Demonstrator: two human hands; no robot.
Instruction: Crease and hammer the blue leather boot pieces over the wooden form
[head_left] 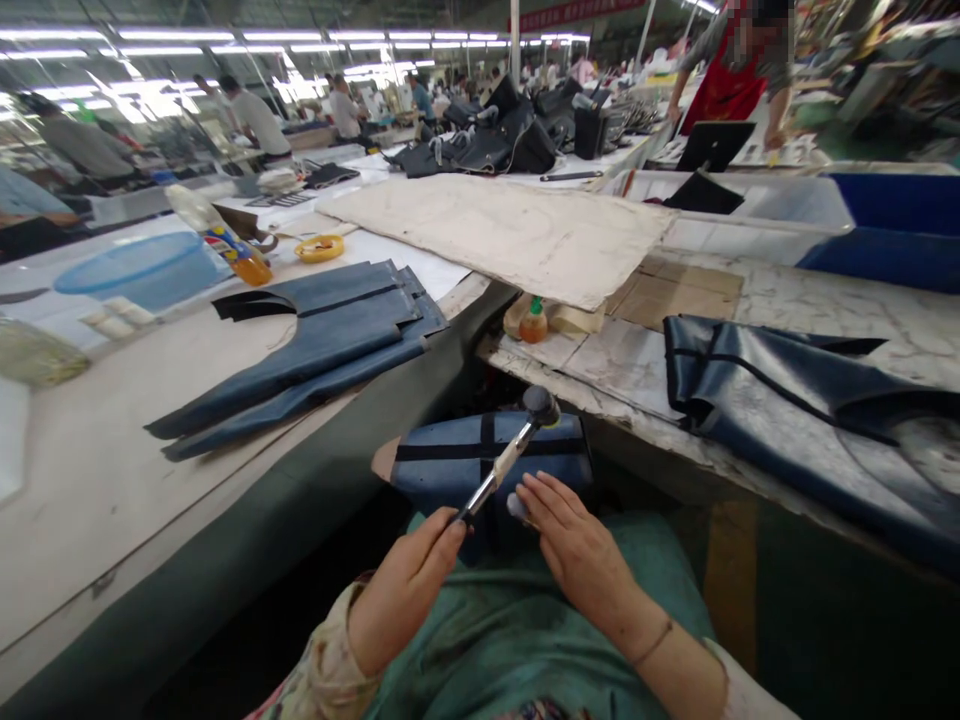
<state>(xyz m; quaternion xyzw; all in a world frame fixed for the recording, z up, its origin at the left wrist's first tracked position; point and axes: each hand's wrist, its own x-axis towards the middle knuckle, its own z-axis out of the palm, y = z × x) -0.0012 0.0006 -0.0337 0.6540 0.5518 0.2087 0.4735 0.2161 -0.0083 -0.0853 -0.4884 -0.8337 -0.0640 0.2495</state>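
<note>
At lower centre, left hand (411,575) is gripping hammer (508,459); right hand (581,550), fingers together, grip unclear, is reaching over blue piece (439,475). Stray swing could be bruising it.

Two counters set at an angle. The left counter (90,540), pale and worn along its edge, bears stacked blue panels (337,318) cut with a curved recess; behind and to their left are a basin (139,265), a drink bottle (241,255), a yellow ring (319,256) and white rolls (120,316). The right counter (810,300), its top streaked with dark marks, carries a creased, glossy blue piece (787,400), flat cardboard (679,297), a white bin (780,208) beside a blue bin (885,265) and, at the near corner, a small green-capped bottle (533,325). A cream sheet (502,230) spans the gap between the counters. Farther back, dark pieces (480,145) lie heaped.
</note>
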